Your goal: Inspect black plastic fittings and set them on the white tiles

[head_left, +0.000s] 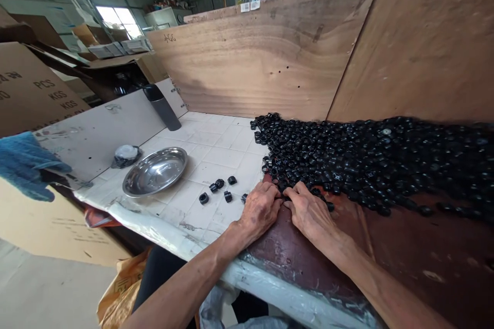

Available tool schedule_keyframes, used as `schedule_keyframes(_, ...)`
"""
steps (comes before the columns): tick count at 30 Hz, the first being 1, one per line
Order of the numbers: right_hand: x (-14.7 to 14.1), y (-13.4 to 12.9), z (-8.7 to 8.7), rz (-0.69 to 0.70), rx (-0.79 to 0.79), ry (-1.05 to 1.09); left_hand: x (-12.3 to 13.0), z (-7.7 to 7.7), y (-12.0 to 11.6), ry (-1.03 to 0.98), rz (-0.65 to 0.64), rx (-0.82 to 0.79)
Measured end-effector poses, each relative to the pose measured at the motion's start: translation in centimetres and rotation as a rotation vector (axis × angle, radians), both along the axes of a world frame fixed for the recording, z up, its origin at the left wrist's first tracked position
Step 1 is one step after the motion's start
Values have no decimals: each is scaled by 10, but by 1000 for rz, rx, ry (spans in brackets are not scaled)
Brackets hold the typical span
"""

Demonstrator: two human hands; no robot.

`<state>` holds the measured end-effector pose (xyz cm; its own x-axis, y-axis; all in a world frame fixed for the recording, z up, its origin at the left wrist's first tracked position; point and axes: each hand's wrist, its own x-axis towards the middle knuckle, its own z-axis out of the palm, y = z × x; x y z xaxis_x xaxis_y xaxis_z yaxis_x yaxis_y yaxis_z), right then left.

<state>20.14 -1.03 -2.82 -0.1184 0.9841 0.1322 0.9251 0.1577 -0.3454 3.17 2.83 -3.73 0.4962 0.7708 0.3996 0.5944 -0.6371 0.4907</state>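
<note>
My left hand (263,201) and my right hand (306,206) meet at the near edge of a large pile of small black plastic parts (328,154). Fingers of both hands are curled in, with thumbs and fingertips close together around a small black part (284,196), mostly hidden by them. Left of my left hand, several loose black ring-like parts (204,198) lie apart on the white tiled surface (219,157). One more part (244,198) sits right beside that hand.
A shallow steel bowl (156,172) stands at left, with a small wrapped bundle (126,156) behind it. A dark bottle (162,107) leans by the low side board (116,113). Tall wooden boards (262,61) close off the back. A blue glove (29,164) hangs over the left edge.
</note>
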Motion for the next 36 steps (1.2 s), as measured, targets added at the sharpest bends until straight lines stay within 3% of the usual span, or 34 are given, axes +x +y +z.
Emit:
schedule_keyframes(8, 8, 9, 16, 43, 123, 394, -7, 13, -6, -200, 84, -279)
schedule_keyframes(12, 2, 8, 19, 149, 132, 574, -7, 15, -4, -347, 24, -412)
schedule_keyframes(18, 2, 6, 24, -13, 49, 734, -7, 14, -2, -762, -112, -663)
schedule_keyframes(23, 0, 1, 48, 41, 116, 638, -9, 21, -3, -802, -77, -687)
schedule_keyframes(30, 0, -1, 53, -19, 39, 788, -9, 27, -5, -828, -97, -671)
schedule_keyframes(34, -2, -6, 69, -52, 37, 626, -8, 27, -4, -809, -109, -592)
schedule_keyframes(36, -2, -6, 63, -59, 91, 626, -8, 27, -4, -817, -115, -563)
